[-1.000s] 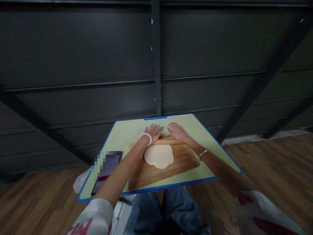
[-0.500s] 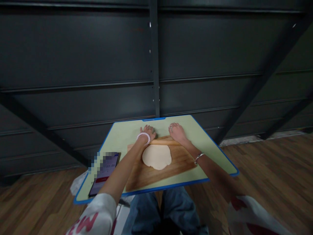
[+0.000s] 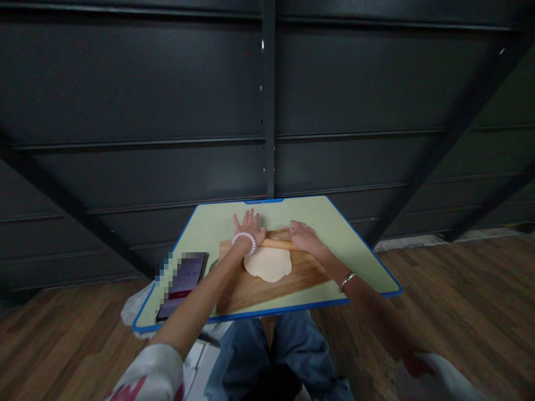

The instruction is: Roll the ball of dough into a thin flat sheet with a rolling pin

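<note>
A pale, flat sheet of dough (image 3: pixel 268 265) with an uneven round outline lies on a wooden board (image 3: pixel 307 278). Across its far edge rests a wooden rolling pin (image 3: pixel 277 244). My left hand (image 3: pixel 249 227) lies over the pin's left end, palm down, its fingers stretched forward and spread. Over the right end is my right hand (image 3: pixel 307 236), also palm down, with its fingers extended over the pin and fairly close together. The pin's ends are partly hidden under the hands.
The board is on a small pale-green table (image 3: pixel 346 239) with a blue rim. A phone (image 3: pixel 184 284) lies at the left, partly pixelated. A ring-shaped item (image 3: pixel 214 265) shows beside my left forearm. Dark wall panels (image 3: pixel 200 172) stand beyond the table.
My right hand has come nearer and flattened over the rolling pin. My left fingers have straightened and spread. The dough stays at the same place on the board.
</note>
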Motion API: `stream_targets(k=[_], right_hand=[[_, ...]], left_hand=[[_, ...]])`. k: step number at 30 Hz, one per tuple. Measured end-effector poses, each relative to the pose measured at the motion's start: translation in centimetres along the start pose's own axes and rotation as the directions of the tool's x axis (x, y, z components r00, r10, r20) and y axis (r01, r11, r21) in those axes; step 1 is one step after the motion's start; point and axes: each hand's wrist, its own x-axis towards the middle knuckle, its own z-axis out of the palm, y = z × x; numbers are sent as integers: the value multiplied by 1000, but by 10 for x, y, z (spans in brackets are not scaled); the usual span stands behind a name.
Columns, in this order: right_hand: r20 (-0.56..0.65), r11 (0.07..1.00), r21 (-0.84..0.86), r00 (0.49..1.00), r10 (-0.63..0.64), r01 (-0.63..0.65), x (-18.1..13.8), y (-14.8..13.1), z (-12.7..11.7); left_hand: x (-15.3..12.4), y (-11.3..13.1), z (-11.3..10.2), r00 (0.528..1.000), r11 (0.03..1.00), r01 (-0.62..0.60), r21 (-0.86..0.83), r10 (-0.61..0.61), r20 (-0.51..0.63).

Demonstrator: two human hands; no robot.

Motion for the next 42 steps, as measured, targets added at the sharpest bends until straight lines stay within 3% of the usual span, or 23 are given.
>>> stream_targets(k=[4, 11, 18, 28, 36, 42], right_hand=[[-65, 993, -72, 993, -97, 92, -21, -7, -4], [-234, 988, -131, 966, -112, 83, -53, -25, -6], [-305, 995, -48, 947, -98, 88, -87, -44, -7], [-312, 971, -2, 922, -227, 239, -119, -50, -5], [-274, 972, 8, 935, -224, 235, -130, -49, -9], [-342, 956, 91, 910, -234, 280, -141, -48, -9]], left_hand=[[-14, -3, -1, 996, 996, -92, -10, 92, 14], [-37, -7, 1, 981, 984, -173, 47, 176, -87], [-69, -12, -5, 969, 972, -234, -10, 233, -82], [-123, -15, -4, 930, 964, -255, -68, 226, -288], [-134, -20, 2, 936, 933, -277, -229, 208, -284], [-144, -27, 1, 922, 875, -322, -362, 203, -330]])
